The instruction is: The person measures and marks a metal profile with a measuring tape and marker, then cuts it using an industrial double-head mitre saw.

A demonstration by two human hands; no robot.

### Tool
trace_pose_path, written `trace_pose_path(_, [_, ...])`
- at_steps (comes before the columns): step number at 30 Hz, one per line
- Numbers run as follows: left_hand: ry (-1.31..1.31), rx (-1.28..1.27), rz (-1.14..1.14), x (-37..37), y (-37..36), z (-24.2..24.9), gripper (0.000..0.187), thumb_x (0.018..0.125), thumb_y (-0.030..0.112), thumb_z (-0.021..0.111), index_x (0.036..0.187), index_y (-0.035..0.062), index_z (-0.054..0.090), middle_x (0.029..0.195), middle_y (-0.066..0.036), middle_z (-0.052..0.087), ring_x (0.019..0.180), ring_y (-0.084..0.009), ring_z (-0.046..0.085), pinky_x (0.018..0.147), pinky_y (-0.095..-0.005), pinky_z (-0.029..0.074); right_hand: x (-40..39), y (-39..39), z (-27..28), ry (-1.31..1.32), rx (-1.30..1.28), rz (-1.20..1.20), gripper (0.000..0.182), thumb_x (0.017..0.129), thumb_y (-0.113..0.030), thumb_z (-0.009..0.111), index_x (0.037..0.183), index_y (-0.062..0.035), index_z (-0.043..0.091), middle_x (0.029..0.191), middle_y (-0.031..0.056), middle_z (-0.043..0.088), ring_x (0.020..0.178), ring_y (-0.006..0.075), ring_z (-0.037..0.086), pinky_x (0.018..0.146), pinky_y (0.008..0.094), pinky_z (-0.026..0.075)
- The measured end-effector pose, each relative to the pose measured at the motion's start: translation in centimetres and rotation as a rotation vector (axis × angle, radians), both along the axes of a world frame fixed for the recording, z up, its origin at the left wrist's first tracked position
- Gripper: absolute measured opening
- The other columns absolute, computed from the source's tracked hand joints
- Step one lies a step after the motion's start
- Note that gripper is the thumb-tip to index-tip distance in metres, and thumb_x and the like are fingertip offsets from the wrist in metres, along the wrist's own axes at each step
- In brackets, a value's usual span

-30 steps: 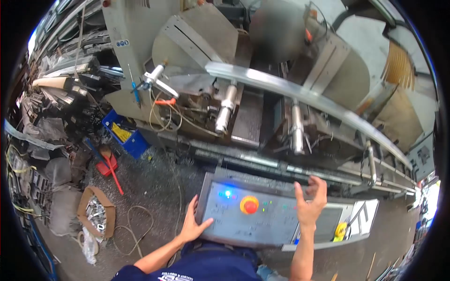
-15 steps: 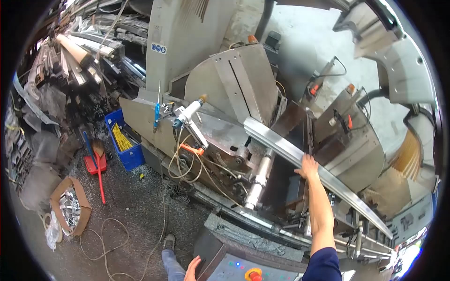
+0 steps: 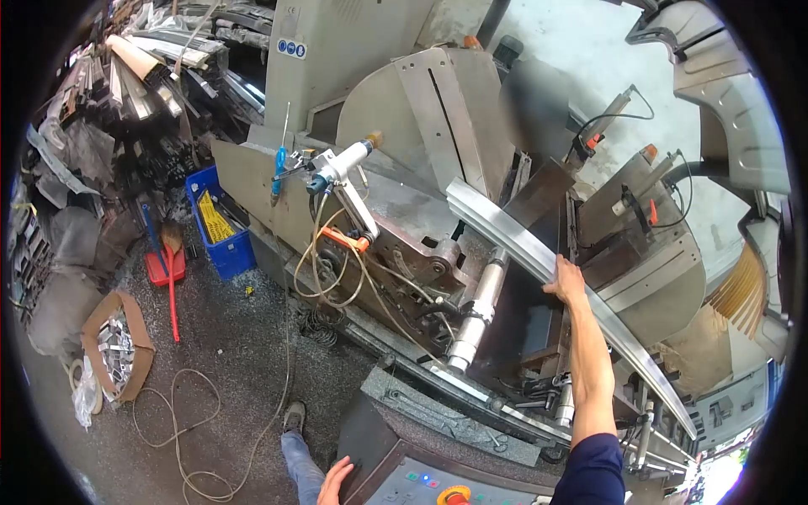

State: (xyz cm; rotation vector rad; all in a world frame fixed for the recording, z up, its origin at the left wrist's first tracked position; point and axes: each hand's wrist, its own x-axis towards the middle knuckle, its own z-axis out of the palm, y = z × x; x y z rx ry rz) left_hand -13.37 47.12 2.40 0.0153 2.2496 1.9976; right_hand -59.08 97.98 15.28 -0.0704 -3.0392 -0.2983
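My right hand (image 3: pixel 569 282) is wrapped over a long silvery metal profile (image 3: pixel 627 343), with the thumb on its near side. The profile lies slanted across the sawing machine, its near-left end by the grey saw head cover (image 3: pixel 450 118). Below that end is a shiny metal cylinder (image 3: pixel 480 313). At the bottom edge, my left hand (image 3: pixel 335 482) shows only in part, fingers extended beside the control panel (image 3: pixel 404 486). It holds nothing that I can see. A red emergency stop button (image 3: pixel 455 497) on a yellow base sits on the panel.
A white-and-blue air gun (image 3: pixel 341 166) and a blue screwdriver (image 3: pixel 279 168) are at the machine's left. On the floor stand a blue crate (image 3: pixel 231 255), a cardboard box (image 3: pixel 135 345) of metal offcuts, a red dustpan (image 3: pixel 164 268) and a loose hose (image 3: pixel 177 421).
The camera view has shifted and turned slightly, so the machine sits a little differently in frame. My right hand stays on the profile and my left hand stays beside the panel.
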Motion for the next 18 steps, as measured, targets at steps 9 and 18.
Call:
trace_pose_path(9, [0.042, -0.001, -0.012, -0.5, -0.6, 1.0, 0.098, 0.066, 0.027, 0.089, 0.148, 0.0044, 0.039, 0.154, -0.020, 0.036, 0.141, -0.0374, 0.038, 0.115, -0.0456, 0.034, -0.1, -0.5, 0.1, 0.068, 0.095, 0.089, 0.086, 0.053, -0.027, 0.091, 0.124, 0.0008, 0.050, 0.114, 0.0214, 0.064, 0.111, 0.0411, 0.061, 0.103, 0.0524, 0.043])
trace_pose_path(18, [0.036, 0.033, -0.048, -0.5, -1.0, 0.9, 0.096, 0.067, 0.025, 0.088, 0.147, 0.0055, 0.040, 0.153, -0.019, 0.038, 0.141, -0.0372, 0.038, 0.116, -0.0452, 0.033, -0.4, 0.1, -0.3, 0.060, 0.090, 0.102, 0.080, 0.053, -0.029, 0.089, 0.119, -0.0005, 0.053, 0.115, 0.0206, 0.066, 0.108, 0.0420, 0.061, 0.093, 0.0486, 0.047])
